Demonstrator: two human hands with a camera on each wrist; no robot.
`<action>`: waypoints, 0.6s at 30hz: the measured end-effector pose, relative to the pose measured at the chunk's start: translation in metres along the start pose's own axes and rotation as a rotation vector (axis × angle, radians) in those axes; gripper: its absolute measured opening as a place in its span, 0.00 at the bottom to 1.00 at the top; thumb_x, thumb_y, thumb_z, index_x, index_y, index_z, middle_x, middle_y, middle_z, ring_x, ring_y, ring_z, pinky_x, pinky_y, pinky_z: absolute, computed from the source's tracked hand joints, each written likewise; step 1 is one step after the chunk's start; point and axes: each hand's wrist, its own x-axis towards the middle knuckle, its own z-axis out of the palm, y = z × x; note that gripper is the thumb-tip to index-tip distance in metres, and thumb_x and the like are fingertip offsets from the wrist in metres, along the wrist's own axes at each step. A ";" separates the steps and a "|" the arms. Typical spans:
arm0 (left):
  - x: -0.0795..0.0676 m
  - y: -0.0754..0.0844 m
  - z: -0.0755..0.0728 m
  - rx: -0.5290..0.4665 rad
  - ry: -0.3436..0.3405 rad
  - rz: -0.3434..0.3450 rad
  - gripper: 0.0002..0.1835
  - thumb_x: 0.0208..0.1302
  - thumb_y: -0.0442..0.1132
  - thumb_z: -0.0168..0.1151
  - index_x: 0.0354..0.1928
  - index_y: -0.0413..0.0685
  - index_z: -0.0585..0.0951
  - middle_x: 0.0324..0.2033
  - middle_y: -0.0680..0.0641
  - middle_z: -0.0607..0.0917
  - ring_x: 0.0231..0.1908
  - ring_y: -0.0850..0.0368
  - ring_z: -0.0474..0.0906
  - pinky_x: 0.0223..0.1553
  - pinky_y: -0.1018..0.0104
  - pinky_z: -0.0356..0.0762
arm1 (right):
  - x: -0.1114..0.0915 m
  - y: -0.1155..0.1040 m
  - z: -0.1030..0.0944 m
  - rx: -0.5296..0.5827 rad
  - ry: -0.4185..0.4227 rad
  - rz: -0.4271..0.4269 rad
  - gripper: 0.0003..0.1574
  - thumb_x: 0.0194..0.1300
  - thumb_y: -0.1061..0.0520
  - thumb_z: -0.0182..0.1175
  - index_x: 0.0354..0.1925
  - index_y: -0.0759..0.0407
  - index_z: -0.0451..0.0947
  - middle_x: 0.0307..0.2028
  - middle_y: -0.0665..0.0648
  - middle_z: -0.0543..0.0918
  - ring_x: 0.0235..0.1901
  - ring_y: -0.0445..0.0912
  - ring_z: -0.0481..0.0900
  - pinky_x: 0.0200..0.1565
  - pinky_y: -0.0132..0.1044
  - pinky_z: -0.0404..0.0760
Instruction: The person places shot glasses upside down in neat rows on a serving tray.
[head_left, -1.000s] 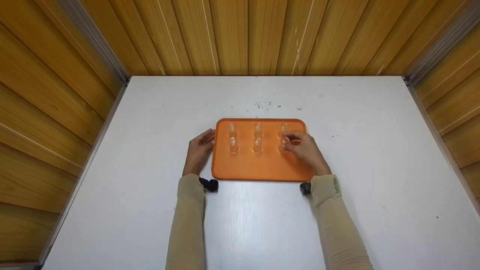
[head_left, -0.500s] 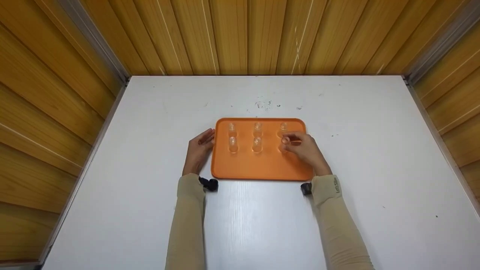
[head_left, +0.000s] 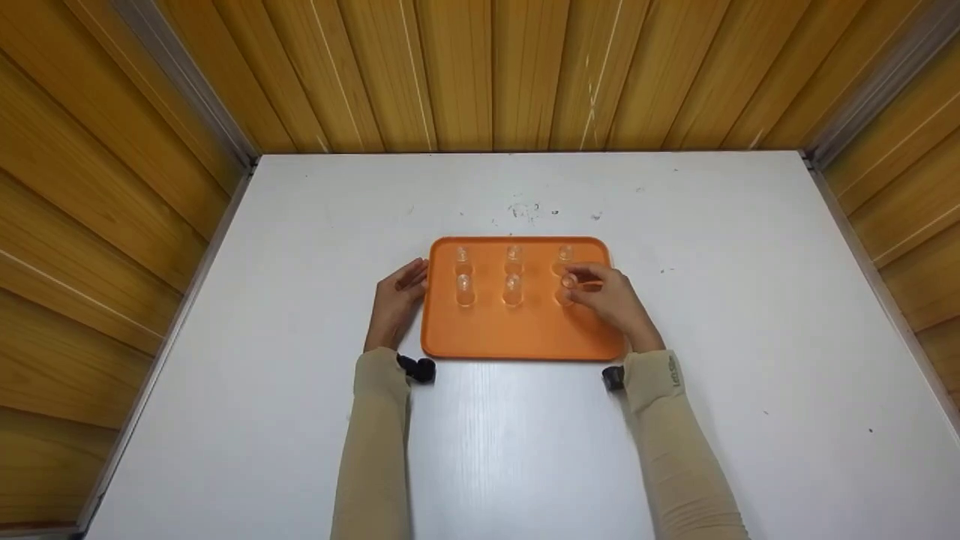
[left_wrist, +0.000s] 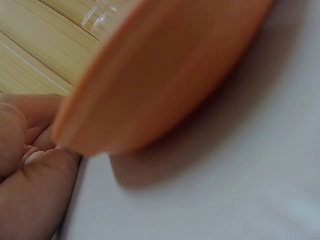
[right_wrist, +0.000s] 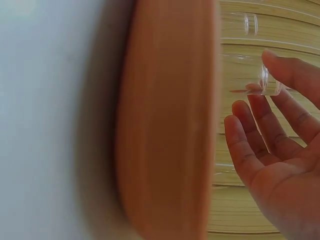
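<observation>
An orange tray (head_left: 521, 330) carries several small clear cylindrical containers in two rows, including a front-left one (head_left: 465, 291) and a front-middle one (head_left: 512, 291). My right hand (head_left: 611, 300) pinches the top of the front-right clear container (head_left: 564, 297) between thumb and fingers. In the right wrist view, this clear container (right_wrist: 245, 75) stands upright beyond the tray's side, with thumb and fingertips at its upper end and the other fingers spread loosely. My left hand (head_left: 397, 300) lies at the tray's left edge, its thumb and fingertips right at the outside of the rim.
Back-row containers stand at the left (head_left: 463, 261), middle (head_left: 514, 261) and right (head_left: 564, 259). The tray sits on a white table (head_left: 712, 300) with small dark marks behind it. Wood-patterned panels (head_left: 525, 75) enclose the back and both sides.
Both hands keep their places, the right still at the front-right container and the left at the tray edge. The view shifts very slightly.
</observation>
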 end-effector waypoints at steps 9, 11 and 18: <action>0.000 0.001 0.000 -0.013 0.001 -0.042 0.25 0.67 0.33 0.58 0.65 0.56 0.73 0.61 0.54 0.77 0.62 0.61 0.73 0.65 0.68 0.70 | -0.005 -0.005 -0.008 -0.003 0.016 -0.036 0.30 0.62 0.58 0.65 0.61 0.65 0.72 0.57 0.66 0.76 0.59 0.58 0.72 0.64 0.51 0.73; 0.000 0.001 0.000 -0.011 -0.004 -0.045 0.24 0.68 0.33 0.57 0.65 0.56 0.73 0.62 0.54 0.76 0.62 0.61 0.72 0.65 0.68 0.70 | -0.005 -0.006 -0.010 -0.009 0.020 -0.043 0.30 0.63 0.56 0.65 0.61 0.65 0.72 0.58 0.67 0.76 0.59 0.59 0.72 0.64 0.51 0.73; -0.002 0.003 -0.002 -0.005 -0.005 -0.043 0.23 0.69 0.34 0.55 0.64 0.57 0.73 0.62 0.54 0.75 0.64 0.61 0.69 0.65 0.69 0.70 | -0.006 -0.010 -0.021 -0.056 0.050 -0.056 0.34 0.67 0.47 0.60 0.64 0.63 0.69 0.61 0.64 0.74 0.62 0.57 0.71 0.66 0.50 0.71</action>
